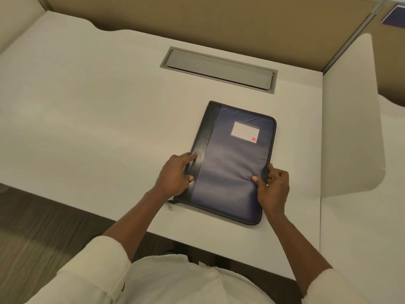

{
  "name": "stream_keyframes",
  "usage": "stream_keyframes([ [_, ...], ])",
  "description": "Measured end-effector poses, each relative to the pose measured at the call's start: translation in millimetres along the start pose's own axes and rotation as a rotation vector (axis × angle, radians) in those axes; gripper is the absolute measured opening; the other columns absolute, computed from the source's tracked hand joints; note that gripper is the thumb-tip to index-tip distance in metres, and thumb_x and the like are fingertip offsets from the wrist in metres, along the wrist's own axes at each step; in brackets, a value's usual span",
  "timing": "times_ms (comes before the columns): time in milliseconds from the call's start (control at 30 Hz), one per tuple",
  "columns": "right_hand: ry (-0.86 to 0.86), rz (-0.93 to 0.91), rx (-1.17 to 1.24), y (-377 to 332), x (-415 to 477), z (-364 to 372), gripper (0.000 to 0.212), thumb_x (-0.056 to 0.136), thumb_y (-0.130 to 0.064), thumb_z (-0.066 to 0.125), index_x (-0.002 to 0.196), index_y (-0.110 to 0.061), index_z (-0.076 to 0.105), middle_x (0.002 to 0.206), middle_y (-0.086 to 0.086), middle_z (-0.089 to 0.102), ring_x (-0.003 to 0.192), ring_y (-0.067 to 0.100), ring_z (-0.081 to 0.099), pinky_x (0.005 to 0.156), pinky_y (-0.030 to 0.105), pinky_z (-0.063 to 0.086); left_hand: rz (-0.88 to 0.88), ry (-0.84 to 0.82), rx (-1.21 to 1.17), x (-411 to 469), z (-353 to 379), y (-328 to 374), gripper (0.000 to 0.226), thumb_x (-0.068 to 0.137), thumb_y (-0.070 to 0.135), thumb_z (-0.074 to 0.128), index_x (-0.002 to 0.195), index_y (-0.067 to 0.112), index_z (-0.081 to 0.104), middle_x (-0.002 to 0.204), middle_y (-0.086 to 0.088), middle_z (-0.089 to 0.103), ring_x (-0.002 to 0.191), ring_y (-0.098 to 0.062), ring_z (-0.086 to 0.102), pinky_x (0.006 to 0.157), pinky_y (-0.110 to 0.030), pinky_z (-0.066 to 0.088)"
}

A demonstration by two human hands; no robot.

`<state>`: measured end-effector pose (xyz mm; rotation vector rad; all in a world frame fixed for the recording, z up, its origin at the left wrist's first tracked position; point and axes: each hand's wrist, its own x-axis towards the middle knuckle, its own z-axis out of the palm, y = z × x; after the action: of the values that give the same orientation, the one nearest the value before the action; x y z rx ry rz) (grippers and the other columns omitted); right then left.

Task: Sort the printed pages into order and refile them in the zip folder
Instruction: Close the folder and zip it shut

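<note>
A dark blue zip folder with a black spine strip and a white lined label lies flat and zipped shut on the white desk. Its zip pull hangs at the near left corner. My left hand grips the folder's left spine edge, thumb on top and fingers along the side. My right hand pinches the right edge, thumb pressed on the cover and fingers curled round the zipped side. No printed pages are visible.
A grey cable-tray lid is set into the desk behind the folder. A white side divider stands at the right. Tan partition panels wall the back. The desk's front edge runs close to my body.
</note>
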<state>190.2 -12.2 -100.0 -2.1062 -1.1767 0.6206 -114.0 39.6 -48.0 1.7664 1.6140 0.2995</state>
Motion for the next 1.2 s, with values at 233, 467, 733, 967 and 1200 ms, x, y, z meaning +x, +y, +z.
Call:
stream_keyframes([
  [233, 0.097, -0.069, -0.143, -6, -21, 4, 0.053, 0.097, -0.025, 0.075, 0.144, -0.007, 0.059, 0.127, 0.015, 0.053, 0.115, 0.032, 0.053, 0.095, 0.046, 0.055, -0.005, 0.02, 0.03, -34, -5, -20, 0.05, 0.094, 0.034, 0.078, 0.139, 0.026, 0.057, 0.128, 0.01, 0.062, 0.093, -0.012, 0.066, 0.084, -0.041, 0.059],
  [467, 0.207, -0.335, -0.159, -39, -97, 18, 0.017, 0.093, -0.012, 0.076, 0.11, -0.011, 0.073, 0.122, 0.011, 0.059, 0.112, 0.028, 0.056, 0.086, 0.041, 0.056, -0.055, -0.125, 0.038, -83, -17, -58, 0.031, 0.093, 0.04, 0.078, 0.121, 0.027, 0.07, 0.105, 0.015, 0.074, 0.089, -0.002, 0.067, 0.085, -0.022, 0.056],
  [733, -0.21, -0.48, -0.067, -76, -168, 74, 0.026, 0.089, -0.051, 0.075, 0.095, -0.026, 0.075, 0.091, -0.012, 0.071, 0.074, 0.004, 0.061, 0.063, 0.021, 0.057, 0.001, -0.19, 0.097, -87, -17, -70, 0.032, 0.096, 0.012, 0.074, 0.125, 0.025, 0.076, 0.125, 0.007, 0.074, 0.108, -0.012, 0.066, 0.1, -0.022, 0.049],
  [967, -0.24, -0.493, -0.274, -81, -184, 108, 0.043, 0.075, -0.057, 0.088, 0.103, -0.028, 0.073, 0.096, -0.011, 0.075, 0.072, 0.009, 0.07, 0.063, 0.023, 0.058, -0.029, -0.23, -0.004, -87, -12, -75, 0.026, 0.101, 0.012, 0.069, 0.121, 0.025, 0.078, 0.12, 0.009, 0.076, 0.105, -0.009, 0.065, 0.09, -0.012, 0.045],
  [1200, -0.094, -0.565, -0.192, -85, -181, 118, 0.026, 0.074, -0.034, 0.087, 0.092, -0.019, 0.075, 0.078, -0.005, 0.075, 0.055, 0.013, 0.069, 0.057, 0.019, 0.057, -0.098, -0.223, -0.049, -88, -9, -77, 0.018, 0.1, 0.021, 0.071, 0.113, 0.031, 0.077, 0.116, 0.009, 0.076, 0.105, -0.013, 0.068, 0.086, -0.019, 0.047],
])
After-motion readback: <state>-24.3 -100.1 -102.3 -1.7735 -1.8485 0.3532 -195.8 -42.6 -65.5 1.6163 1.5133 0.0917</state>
